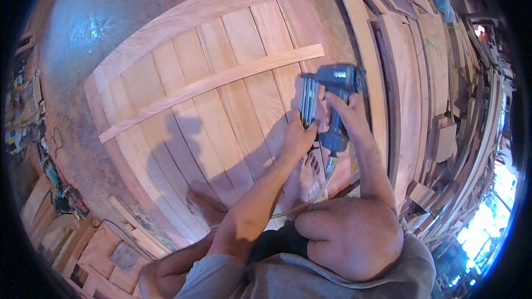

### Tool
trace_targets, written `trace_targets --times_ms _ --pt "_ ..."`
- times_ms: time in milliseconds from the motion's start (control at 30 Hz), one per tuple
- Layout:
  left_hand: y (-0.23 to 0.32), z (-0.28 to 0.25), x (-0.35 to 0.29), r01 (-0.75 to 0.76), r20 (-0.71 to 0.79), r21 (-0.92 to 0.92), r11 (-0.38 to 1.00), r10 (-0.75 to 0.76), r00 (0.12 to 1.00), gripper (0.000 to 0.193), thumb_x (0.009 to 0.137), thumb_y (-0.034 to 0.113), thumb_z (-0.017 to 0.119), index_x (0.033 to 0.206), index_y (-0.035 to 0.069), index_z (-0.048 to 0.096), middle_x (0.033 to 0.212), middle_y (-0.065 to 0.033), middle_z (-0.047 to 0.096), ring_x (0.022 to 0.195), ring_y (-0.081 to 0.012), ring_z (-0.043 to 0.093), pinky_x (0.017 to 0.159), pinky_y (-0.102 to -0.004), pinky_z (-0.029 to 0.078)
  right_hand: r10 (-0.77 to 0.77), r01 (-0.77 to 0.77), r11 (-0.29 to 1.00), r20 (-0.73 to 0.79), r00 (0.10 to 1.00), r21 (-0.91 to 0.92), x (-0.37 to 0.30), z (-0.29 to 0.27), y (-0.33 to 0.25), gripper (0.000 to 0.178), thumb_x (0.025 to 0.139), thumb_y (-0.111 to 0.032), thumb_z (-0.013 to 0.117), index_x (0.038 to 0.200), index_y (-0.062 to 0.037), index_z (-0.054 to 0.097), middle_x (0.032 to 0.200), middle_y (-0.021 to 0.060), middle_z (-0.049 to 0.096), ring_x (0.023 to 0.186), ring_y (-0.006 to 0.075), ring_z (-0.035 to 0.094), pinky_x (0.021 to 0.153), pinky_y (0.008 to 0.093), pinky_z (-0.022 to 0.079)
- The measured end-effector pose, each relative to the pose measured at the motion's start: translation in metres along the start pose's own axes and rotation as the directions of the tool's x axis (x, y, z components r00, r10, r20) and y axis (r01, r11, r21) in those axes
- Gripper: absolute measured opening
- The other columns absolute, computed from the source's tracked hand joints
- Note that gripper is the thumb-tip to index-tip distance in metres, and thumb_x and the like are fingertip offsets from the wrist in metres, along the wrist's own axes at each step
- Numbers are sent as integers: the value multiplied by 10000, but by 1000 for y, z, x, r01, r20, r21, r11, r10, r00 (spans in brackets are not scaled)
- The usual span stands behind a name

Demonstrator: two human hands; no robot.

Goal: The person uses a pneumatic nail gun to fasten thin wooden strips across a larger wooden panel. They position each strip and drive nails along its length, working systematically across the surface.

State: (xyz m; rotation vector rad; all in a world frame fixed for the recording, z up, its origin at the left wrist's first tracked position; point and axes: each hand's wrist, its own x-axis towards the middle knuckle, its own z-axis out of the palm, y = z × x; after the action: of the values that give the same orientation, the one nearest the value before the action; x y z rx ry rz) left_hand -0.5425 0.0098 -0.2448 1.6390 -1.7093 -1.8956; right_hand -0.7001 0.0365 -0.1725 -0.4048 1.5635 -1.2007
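A dark pneumatic nail gun (pixel 339 79) is held up over the right side of a framed plank door panel (pixel 233 102). My right hand (pixel 353 115) wraps round its handle. The fingers of my left hand (pixel 300 136) close on the lower end of its silvery magazine (pixel 309 98). From the foot of the handle an air hose (pixel 331 167) runs down past my foot. Across the panel's planks lies a narrow wooden batten (pixel 213 84), slightly slanted, apart from both hands.
My bare feet (pixel 308 177) rest on the panel. Stacked boards (pixel 407 88) line the right side. Power tools (pixel 69 199) and wood offcuts (pixel 102 249) lie on the dusty floor (pixel 83 99) at the left. A blue plastic bag (pixel 443 0) sits at the far right.
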Motion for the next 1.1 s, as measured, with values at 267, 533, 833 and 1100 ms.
trace_targets --times_ms 267,533,833,1100 --pt "8 5 20 -7 -33 48 999 9 999 437 900 294 763 1062 -36 526 894 -295 658 869 -475 670 758 -519 502 57 -89 985 -210 976 -147 19 5 -18 295 947 -247 743 1071 -2 636 803 55 688 644 137 654 572 301 528" --pt "-2 4 25 22 72 26 999 -23 997 512 898 305 763 1156 -63 520 956 -303 679 976 -472 693 836 -501 534 122 -135 989 -182 976 -61 18 4 -20 438 906 -252 776 1160 10 535 900 103 657 682 168 669 595 305 553" --pt "-3 -36 39 24 178 111 993 -44 983 471 903 285 744 1258 -2 626 1061 -216 740 1005 -352 728 875 -441 546 117 -86 975 -145 983 203 16 35 -10 287 979 -146 694 1207 23 653 1040 99 729 700 137 670 601 268 565" --pt "41 -99 71 51 387 359 932 -198 901 390 842 316 752 1005 -38 746 919 -160 748 832 -263 716 755 -379 538 258 -104 875 -274 926 473 22 73 -23 202 1010 -174 667 1127 -10 650 910 70 683 656 110 616 559 249 537"
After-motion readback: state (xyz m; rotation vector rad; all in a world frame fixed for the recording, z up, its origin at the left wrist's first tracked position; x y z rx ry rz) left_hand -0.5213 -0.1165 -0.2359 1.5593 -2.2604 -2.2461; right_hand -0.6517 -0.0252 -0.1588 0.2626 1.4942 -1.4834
